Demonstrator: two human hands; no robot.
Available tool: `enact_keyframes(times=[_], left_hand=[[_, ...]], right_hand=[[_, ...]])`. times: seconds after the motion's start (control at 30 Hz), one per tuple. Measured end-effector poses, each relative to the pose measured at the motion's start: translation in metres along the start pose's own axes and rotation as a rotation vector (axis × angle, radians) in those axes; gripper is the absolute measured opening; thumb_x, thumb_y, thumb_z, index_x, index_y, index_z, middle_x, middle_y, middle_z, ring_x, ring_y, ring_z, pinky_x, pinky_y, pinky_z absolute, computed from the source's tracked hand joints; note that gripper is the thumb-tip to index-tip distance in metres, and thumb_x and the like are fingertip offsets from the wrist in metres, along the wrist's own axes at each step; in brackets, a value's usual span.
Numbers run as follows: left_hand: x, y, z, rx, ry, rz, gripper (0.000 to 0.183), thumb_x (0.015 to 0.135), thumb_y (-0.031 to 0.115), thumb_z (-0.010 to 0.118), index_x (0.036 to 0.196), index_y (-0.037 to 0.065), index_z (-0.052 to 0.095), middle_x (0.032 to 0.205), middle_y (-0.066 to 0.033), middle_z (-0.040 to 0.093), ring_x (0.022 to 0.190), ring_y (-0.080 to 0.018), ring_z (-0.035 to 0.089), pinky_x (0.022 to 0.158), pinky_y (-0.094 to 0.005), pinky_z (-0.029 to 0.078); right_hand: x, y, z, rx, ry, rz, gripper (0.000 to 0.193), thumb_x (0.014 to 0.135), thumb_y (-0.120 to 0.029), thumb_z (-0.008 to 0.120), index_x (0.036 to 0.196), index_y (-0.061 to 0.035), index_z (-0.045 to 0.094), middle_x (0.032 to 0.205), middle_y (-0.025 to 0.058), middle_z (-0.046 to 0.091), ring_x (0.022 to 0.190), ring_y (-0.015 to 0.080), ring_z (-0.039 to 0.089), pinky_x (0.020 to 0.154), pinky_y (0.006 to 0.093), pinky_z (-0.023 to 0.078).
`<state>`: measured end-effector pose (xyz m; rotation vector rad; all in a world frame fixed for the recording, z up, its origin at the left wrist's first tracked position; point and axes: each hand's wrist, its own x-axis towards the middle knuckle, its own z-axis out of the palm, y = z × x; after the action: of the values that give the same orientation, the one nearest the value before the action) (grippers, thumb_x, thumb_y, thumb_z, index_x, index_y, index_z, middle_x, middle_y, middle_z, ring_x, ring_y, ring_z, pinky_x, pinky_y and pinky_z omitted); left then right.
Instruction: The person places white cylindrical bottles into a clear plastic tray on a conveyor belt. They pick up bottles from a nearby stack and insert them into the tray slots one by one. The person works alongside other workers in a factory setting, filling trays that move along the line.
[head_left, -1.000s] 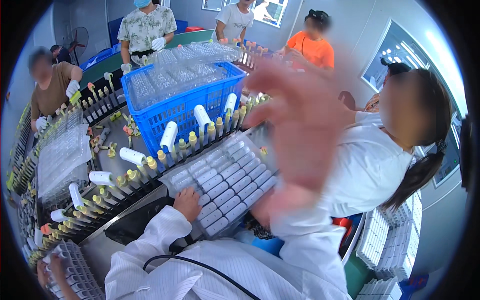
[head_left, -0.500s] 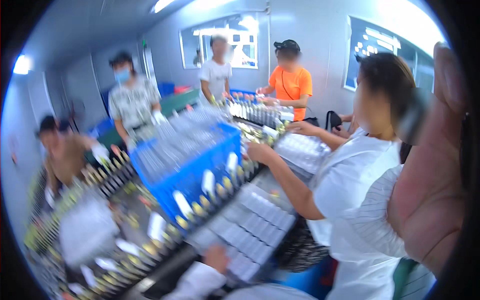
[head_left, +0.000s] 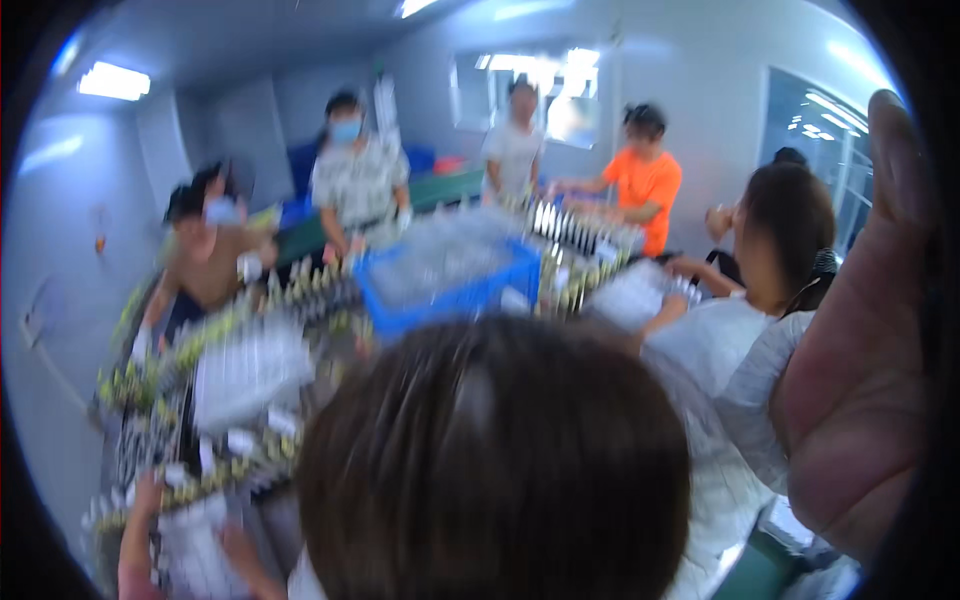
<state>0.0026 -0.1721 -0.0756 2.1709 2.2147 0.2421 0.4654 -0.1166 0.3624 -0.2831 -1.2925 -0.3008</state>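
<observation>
My right hand (head_left: 850,390) is raised close at the right rim, with a white gathered cuff (head_left: 765,400) at its wrist. The palm and one upward-stretched digit show; the other fingers vanish into the dark border, so its grip is hidden. My left hand is out of the picture. Directly ahead, the dark-haired back of a co-worker's head (head_left: 490,460) covers much of the work table. At lower left, a co-worker's hands (head_left: 238,550) are over clear plastic trays (head_left: 190,545). A blue crate (head_left: 450,305) heaped with clear plastic trays stands beyond the head.
Rows of small yellow-topped pieces (head_left: 185,490) line the table, with a stack of clear trays (head_left: 250,375) between them. Co-workers stand around it, one in orange (head_left: 645,185), one masked (head_left: 360,185). Close on the right sits a person in white (head_left: 710,340).
The view has swung, so the crate and far co-workers sit further right. A co-worker's head now fills the lower middle. My right hand stays at the right rim.
</observation>
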Motion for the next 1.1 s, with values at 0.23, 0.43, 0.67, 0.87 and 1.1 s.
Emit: enact_keyframes(times=[0.23,0.43,0.67,0.87,1.1], left_hand=[[-0.009,0.056,-0.021,-0.043,-0.059,0.061,0.039,0.077,0.033,0.07,0.108,0.01,0.064,0.115,-0.0129,0.056,0.111,-0.0332,0.054,0.089,-0.0495,0.045],[0.057,-0.04,-0.019,0.015,0.119,0.042,0.041,0.077,0.033,0.07,0.11,0.01,0.063,0.116,-0.0134,0.056,0.111,-0.0339,0.053,0.09,-0.0499,0.045],[0.149,0.009,0.012,-0.032,-0.064,0.19,0.043,0.077,0.033,0.069,0.113,0.01,0.063,0.118,-0.0139,0.056,0.112,-0.0348,0.053,0.091,-0.0504,0.045],[0.128,-0.001,0.03,-0.038,-0.121,0.168,0.044,0.078,0.032,0.069,0.115,0.009,0.063,0.119,-0.0143,0.056,0.113,-0.0355,0.052,0.092,-0.0508,0.045],[0.118,-0.01,0.048,-0.072,-0.076,0.051,0.044,0.078,0.031,0.068,0.117,0.012,0.06,0.124,-0.0104,0.055,0.12,-0.0317,0.05,0.097,-0.0505,0.043]], right_hand=[[0.041,0.01,-0.036,-0.124,-0.159,0.008,0.087,0.074,-0.041,0.077,0.145,-0.0174,0.033,0.144,0.011,0.04,0.122,0.0299,0.043,0.09,0.042,0.038],[0.038,-0.015,0.0,-0.085,0.13,-0.214,0.085,0.075,-0.041,0.076,0.145,-0.0196,0.032,0.145,0.0099,0.038,0.123,0.0303,0.042,0.091,0.0432,0.037],[0.031,0.028,-0.018,-0.301,0.184,-0.245,0.084,0.076,-0.041,0.075,0.146,-0.0222,0.031,0.146,0.0086,0.037,0.124,0.0307,0.04,0.093,0.0446,0.035],[-0.003,0.035,0.008,-0.276,0.126,-0.225,0.083,0.077,-0.042,0.073,0.146,-0.0244,0.031,0.147,0.0076,0.035,0.125,0.031,0.039,0.094,0.0458,0.034],[-0.052,0.037,0.091,-0.108,-0.087,-0.086,0.082,0.078,-0.042,0.072,0.147,-0.027,0.03,0.148,0.0063,0.034,0.126,0.0315,0.037,0.095,0.0471,0.033]])
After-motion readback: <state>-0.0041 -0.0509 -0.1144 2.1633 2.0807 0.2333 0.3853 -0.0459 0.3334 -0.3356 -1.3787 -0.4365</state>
